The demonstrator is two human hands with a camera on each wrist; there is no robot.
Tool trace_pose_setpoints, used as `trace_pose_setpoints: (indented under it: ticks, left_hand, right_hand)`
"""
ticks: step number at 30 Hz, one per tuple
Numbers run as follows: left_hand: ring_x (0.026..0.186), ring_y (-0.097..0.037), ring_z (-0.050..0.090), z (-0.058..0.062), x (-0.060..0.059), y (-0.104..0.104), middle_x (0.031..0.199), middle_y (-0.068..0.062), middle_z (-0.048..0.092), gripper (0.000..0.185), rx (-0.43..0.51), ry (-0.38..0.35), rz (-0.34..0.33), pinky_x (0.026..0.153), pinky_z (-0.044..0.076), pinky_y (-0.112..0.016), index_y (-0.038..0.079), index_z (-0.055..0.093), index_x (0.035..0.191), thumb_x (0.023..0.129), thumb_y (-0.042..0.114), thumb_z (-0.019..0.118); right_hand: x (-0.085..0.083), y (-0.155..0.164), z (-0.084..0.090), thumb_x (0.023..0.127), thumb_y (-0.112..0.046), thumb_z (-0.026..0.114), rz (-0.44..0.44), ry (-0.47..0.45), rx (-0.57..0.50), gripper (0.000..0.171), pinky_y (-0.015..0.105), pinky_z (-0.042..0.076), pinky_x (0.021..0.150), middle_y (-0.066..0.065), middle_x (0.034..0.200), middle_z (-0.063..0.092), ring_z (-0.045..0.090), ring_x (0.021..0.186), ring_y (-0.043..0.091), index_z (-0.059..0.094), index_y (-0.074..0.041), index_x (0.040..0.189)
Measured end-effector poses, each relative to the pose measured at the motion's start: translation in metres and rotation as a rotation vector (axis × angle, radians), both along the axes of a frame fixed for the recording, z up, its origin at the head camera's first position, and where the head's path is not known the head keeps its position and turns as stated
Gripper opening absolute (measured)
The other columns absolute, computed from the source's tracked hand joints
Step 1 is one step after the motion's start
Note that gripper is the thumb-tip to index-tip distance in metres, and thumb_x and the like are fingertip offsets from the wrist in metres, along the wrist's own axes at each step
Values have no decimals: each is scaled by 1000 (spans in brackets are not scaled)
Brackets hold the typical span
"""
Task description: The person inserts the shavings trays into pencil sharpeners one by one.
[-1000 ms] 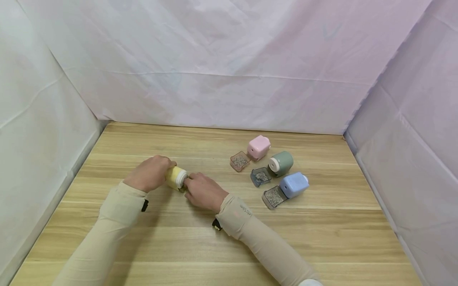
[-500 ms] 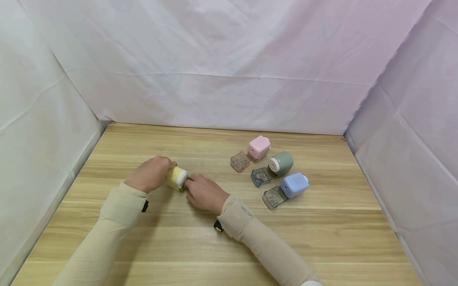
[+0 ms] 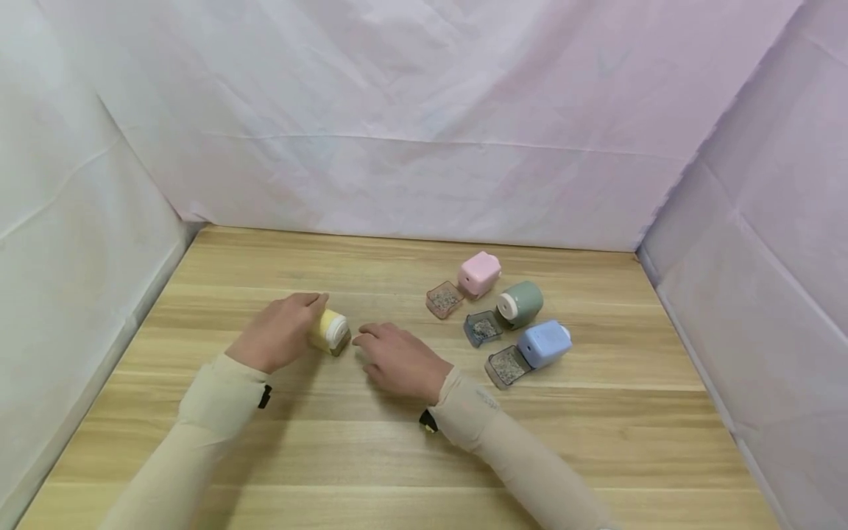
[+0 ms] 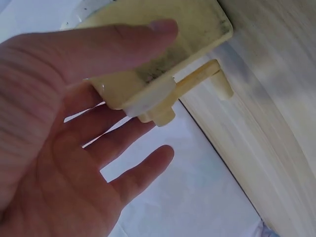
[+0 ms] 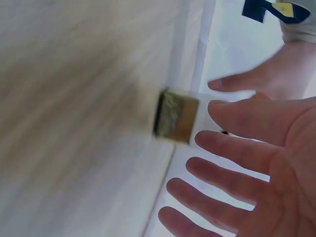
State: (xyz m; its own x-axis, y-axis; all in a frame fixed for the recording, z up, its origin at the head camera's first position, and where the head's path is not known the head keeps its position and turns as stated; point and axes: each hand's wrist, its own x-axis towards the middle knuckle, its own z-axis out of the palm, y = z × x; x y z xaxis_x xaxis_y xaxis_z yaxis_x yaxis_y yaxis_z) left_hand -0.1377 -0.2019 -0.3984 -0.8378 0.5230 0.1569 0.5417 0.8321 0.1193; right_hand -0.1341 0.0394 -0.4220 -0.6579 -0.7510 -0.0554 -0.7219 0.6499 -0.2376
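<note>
A small yellow pencil sharpener (image 3: 329, 330) with a white front lies on the wooden table (image 3: 371, 456). My left hand (image 3: 286, 330) sits just to its left with straight fingers, the thumb reaching over its top. The left wrist view shows that hand (image 4: 98, 123) spread open beside the yellow sharpener (image 4: 163, 59), whose crank (image 4: 205, 79) sticks out. My right hand (image 3: 391, 355) rests flat a little right of the sharpener, apart from it. In the right wrist view its fingers (image 5: 237, 153) are spread, with the sharpener's shavings drawer (image 5: 177, 116) ahead of them.
Right of centre lie a pink sharpener (image 3: 478, 274), a green one (image 3: 521, 303) and a blue one (image 3: 545, 343). Each has its drawer pulled out, full of shavings (image 3: 444, 299). White sheeting (image 3: 424, 132) walls the table on three sides.
My right hand let go of the yellow sharpener's front and drew back to the right, opening. My left hand loosened its grip and straightened its fingers. The sharpener stayed put.
</note>
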Motion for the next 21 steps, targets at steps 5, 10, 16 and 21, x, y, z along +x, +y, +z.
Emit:
trace_pose_setpoints:
  ticks: [5,10,16,21]
  left_hand:
    - [129,-50,63,5,6,7,141,-31,64,71,25,-38,2,107,54,-63,-9,59,146,81,-7,86]
    - [135,-49,60,10,12,22,146,-30,61,81,66,-26,-7,112,50,-64,-5,55,151,86,24,93]
    - [135,-47,61,13,15,41,145,-31,62,81,100,48,-34,112,51,-60,-7,52,153,94,37,86]
    - [134,-43,63,17,18,60,143,-25,66,76,116,124,3,112,52,-59,-4,52,154,100,43,77]
  right_hand:
    - [3,27,15,106,-18,67,-44,-17,-34,44,46,46,122,14,159,56,56,145,33,60,-8,149]
    - [3,54,30,106,-21,70,-91,13,-84,49,51,44,123,17,159,54,53,148,36,58,-5,151]
    - [5,93,49,103,-19,75,-157,83,-152,52,51,50,117,18,157,56,55,146,36,59,-4,150]
    - [6,128,59,103,-16,75,-250,76,-223,57,57,47,119,17,163,51,51,149,40,55,-5,155]
